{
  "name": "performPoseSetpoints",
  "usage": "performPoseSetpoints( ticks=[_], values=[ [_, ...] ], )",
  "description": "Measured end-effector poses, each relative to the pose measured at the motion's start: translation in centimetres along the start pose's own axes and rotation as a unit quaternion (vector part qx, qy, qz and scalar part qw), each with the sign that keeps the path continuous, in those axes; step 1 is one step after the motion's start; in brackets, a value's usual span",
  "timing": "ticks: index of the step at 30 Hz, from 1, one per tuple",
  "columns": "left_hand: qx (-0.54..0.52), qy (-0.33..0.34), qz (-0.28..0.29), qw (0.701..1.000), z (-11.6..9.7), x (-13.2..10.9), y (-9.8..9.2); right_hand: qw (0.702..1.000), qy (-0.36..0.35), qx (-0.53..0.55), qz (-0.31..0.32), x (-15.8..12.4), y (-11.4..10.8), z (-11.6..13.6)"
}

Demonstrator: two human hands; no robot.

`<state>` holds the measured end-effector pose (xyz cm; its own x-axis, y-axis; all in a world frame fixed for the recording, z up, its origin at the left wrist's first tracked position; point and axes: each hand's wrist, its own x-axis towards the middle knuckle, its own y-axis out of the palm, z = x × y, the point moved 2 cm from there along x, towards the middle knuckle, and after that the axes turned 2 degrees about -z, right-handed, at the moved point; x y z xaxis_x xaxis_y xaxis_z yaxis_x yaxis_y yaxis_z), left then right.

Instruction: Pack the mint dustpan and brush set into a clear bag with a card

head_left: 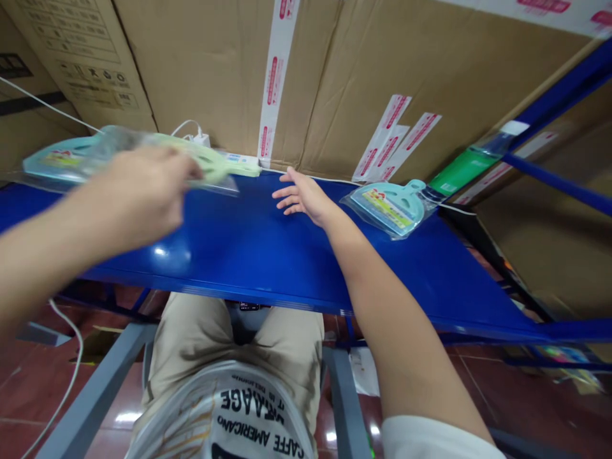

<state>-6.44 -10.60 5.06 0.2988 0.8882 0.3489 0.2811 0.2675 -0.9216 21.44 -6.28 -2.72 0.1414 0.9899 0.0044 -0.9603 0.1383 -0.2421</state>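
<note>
My left hand (143,185), blurred by motion, is closed at the left over a pale green dustpan (215,164) in a clear plastic bag. The dustpan's handle points right, and my hand and wrist hide part of it. Beside and partly behind that hand lies a light blue dustpan (62,159), also bagged, with a colourful label. My right hand (306,197) is held over the middle of the table with its fingers spread and nothing in them. To its right, another bagged light blue dustpan (389,205) with a yellow label lies on the blue table (268,248).
A bottle with a green label (461,171) leans at the back right beside the blue frame bar (559,182). Large taped cardboard boxes (215,70) stand along the back edge. A white plug (199,138) and a cable are behind the left items.
</note>
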Motion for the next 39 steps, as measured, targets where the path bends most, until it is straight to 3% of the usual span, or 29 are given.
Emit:
performPoseSetpoints(
  ticks=[2,3,5,7,9,13,17,23,29,33,39],
  values=[
    [0.088,0.175,0.056,0.979,-5.9,0.5,2.6,0.997,0.017,0.066,-0.026,0.1,-0.4,0.1],
    [0.099,0.209,0.06,0.971,-8.0,1.0,3.7,0.994,0.03,0.083,-0.059,0.2,-0.9,0.1],
    [0.044,0.26,0.064,0.963,-10.8,2.7,5.5,0.982,0.066,0.097,-0.148,0.3,-2.6,-0.1],
    [-0.059,0.301,0.107,0.946,-11.7,4.8,7.1,0.965,0.099,0.095,-0.222,0.3,-4.6,-0.3],
    [-0.13,0.306,0.153,0.931,-11.0,7.0,8.4,0.955,0.109,0.091,-0.261,0.4,-6.3,-0.6],
    [-0.209,0.126,0.03,0.969,-6.5,10.5,10.4,0.949,0.097,0.081,-0.29,0.3,-7.7,-0.7],
    [-0.209,0.015,0.055,0.976,-3.4,11.3,12.3,0.944,0.081,0.065,-0.313,0.2,-7.5,-0.6],
    [-0.293,0.035,-0.001,0.955,-4.5,10.9,12.1,0.957,0.024,0.035,-0.285,0.8,-7.8,-1.1],
    [-0.308,0.026,0.101,0.946,-5.2,10.3,12.9,0.957,-0.015,0.031,-0.287,0.6,-7.6,-0.6],
    [-0.347,-0.009,0.161,0.924,-5.4,10.4,13.3,0.963,-0.074,0.037,-0.257,0.2,-7.4,0.2],
    [-0.371,-0.026,0.189,0.909,-5.5,10.6,13.5,0.959,-0.126,0.012,-0.253,0.0,-7.1,0.9]
  ],
)
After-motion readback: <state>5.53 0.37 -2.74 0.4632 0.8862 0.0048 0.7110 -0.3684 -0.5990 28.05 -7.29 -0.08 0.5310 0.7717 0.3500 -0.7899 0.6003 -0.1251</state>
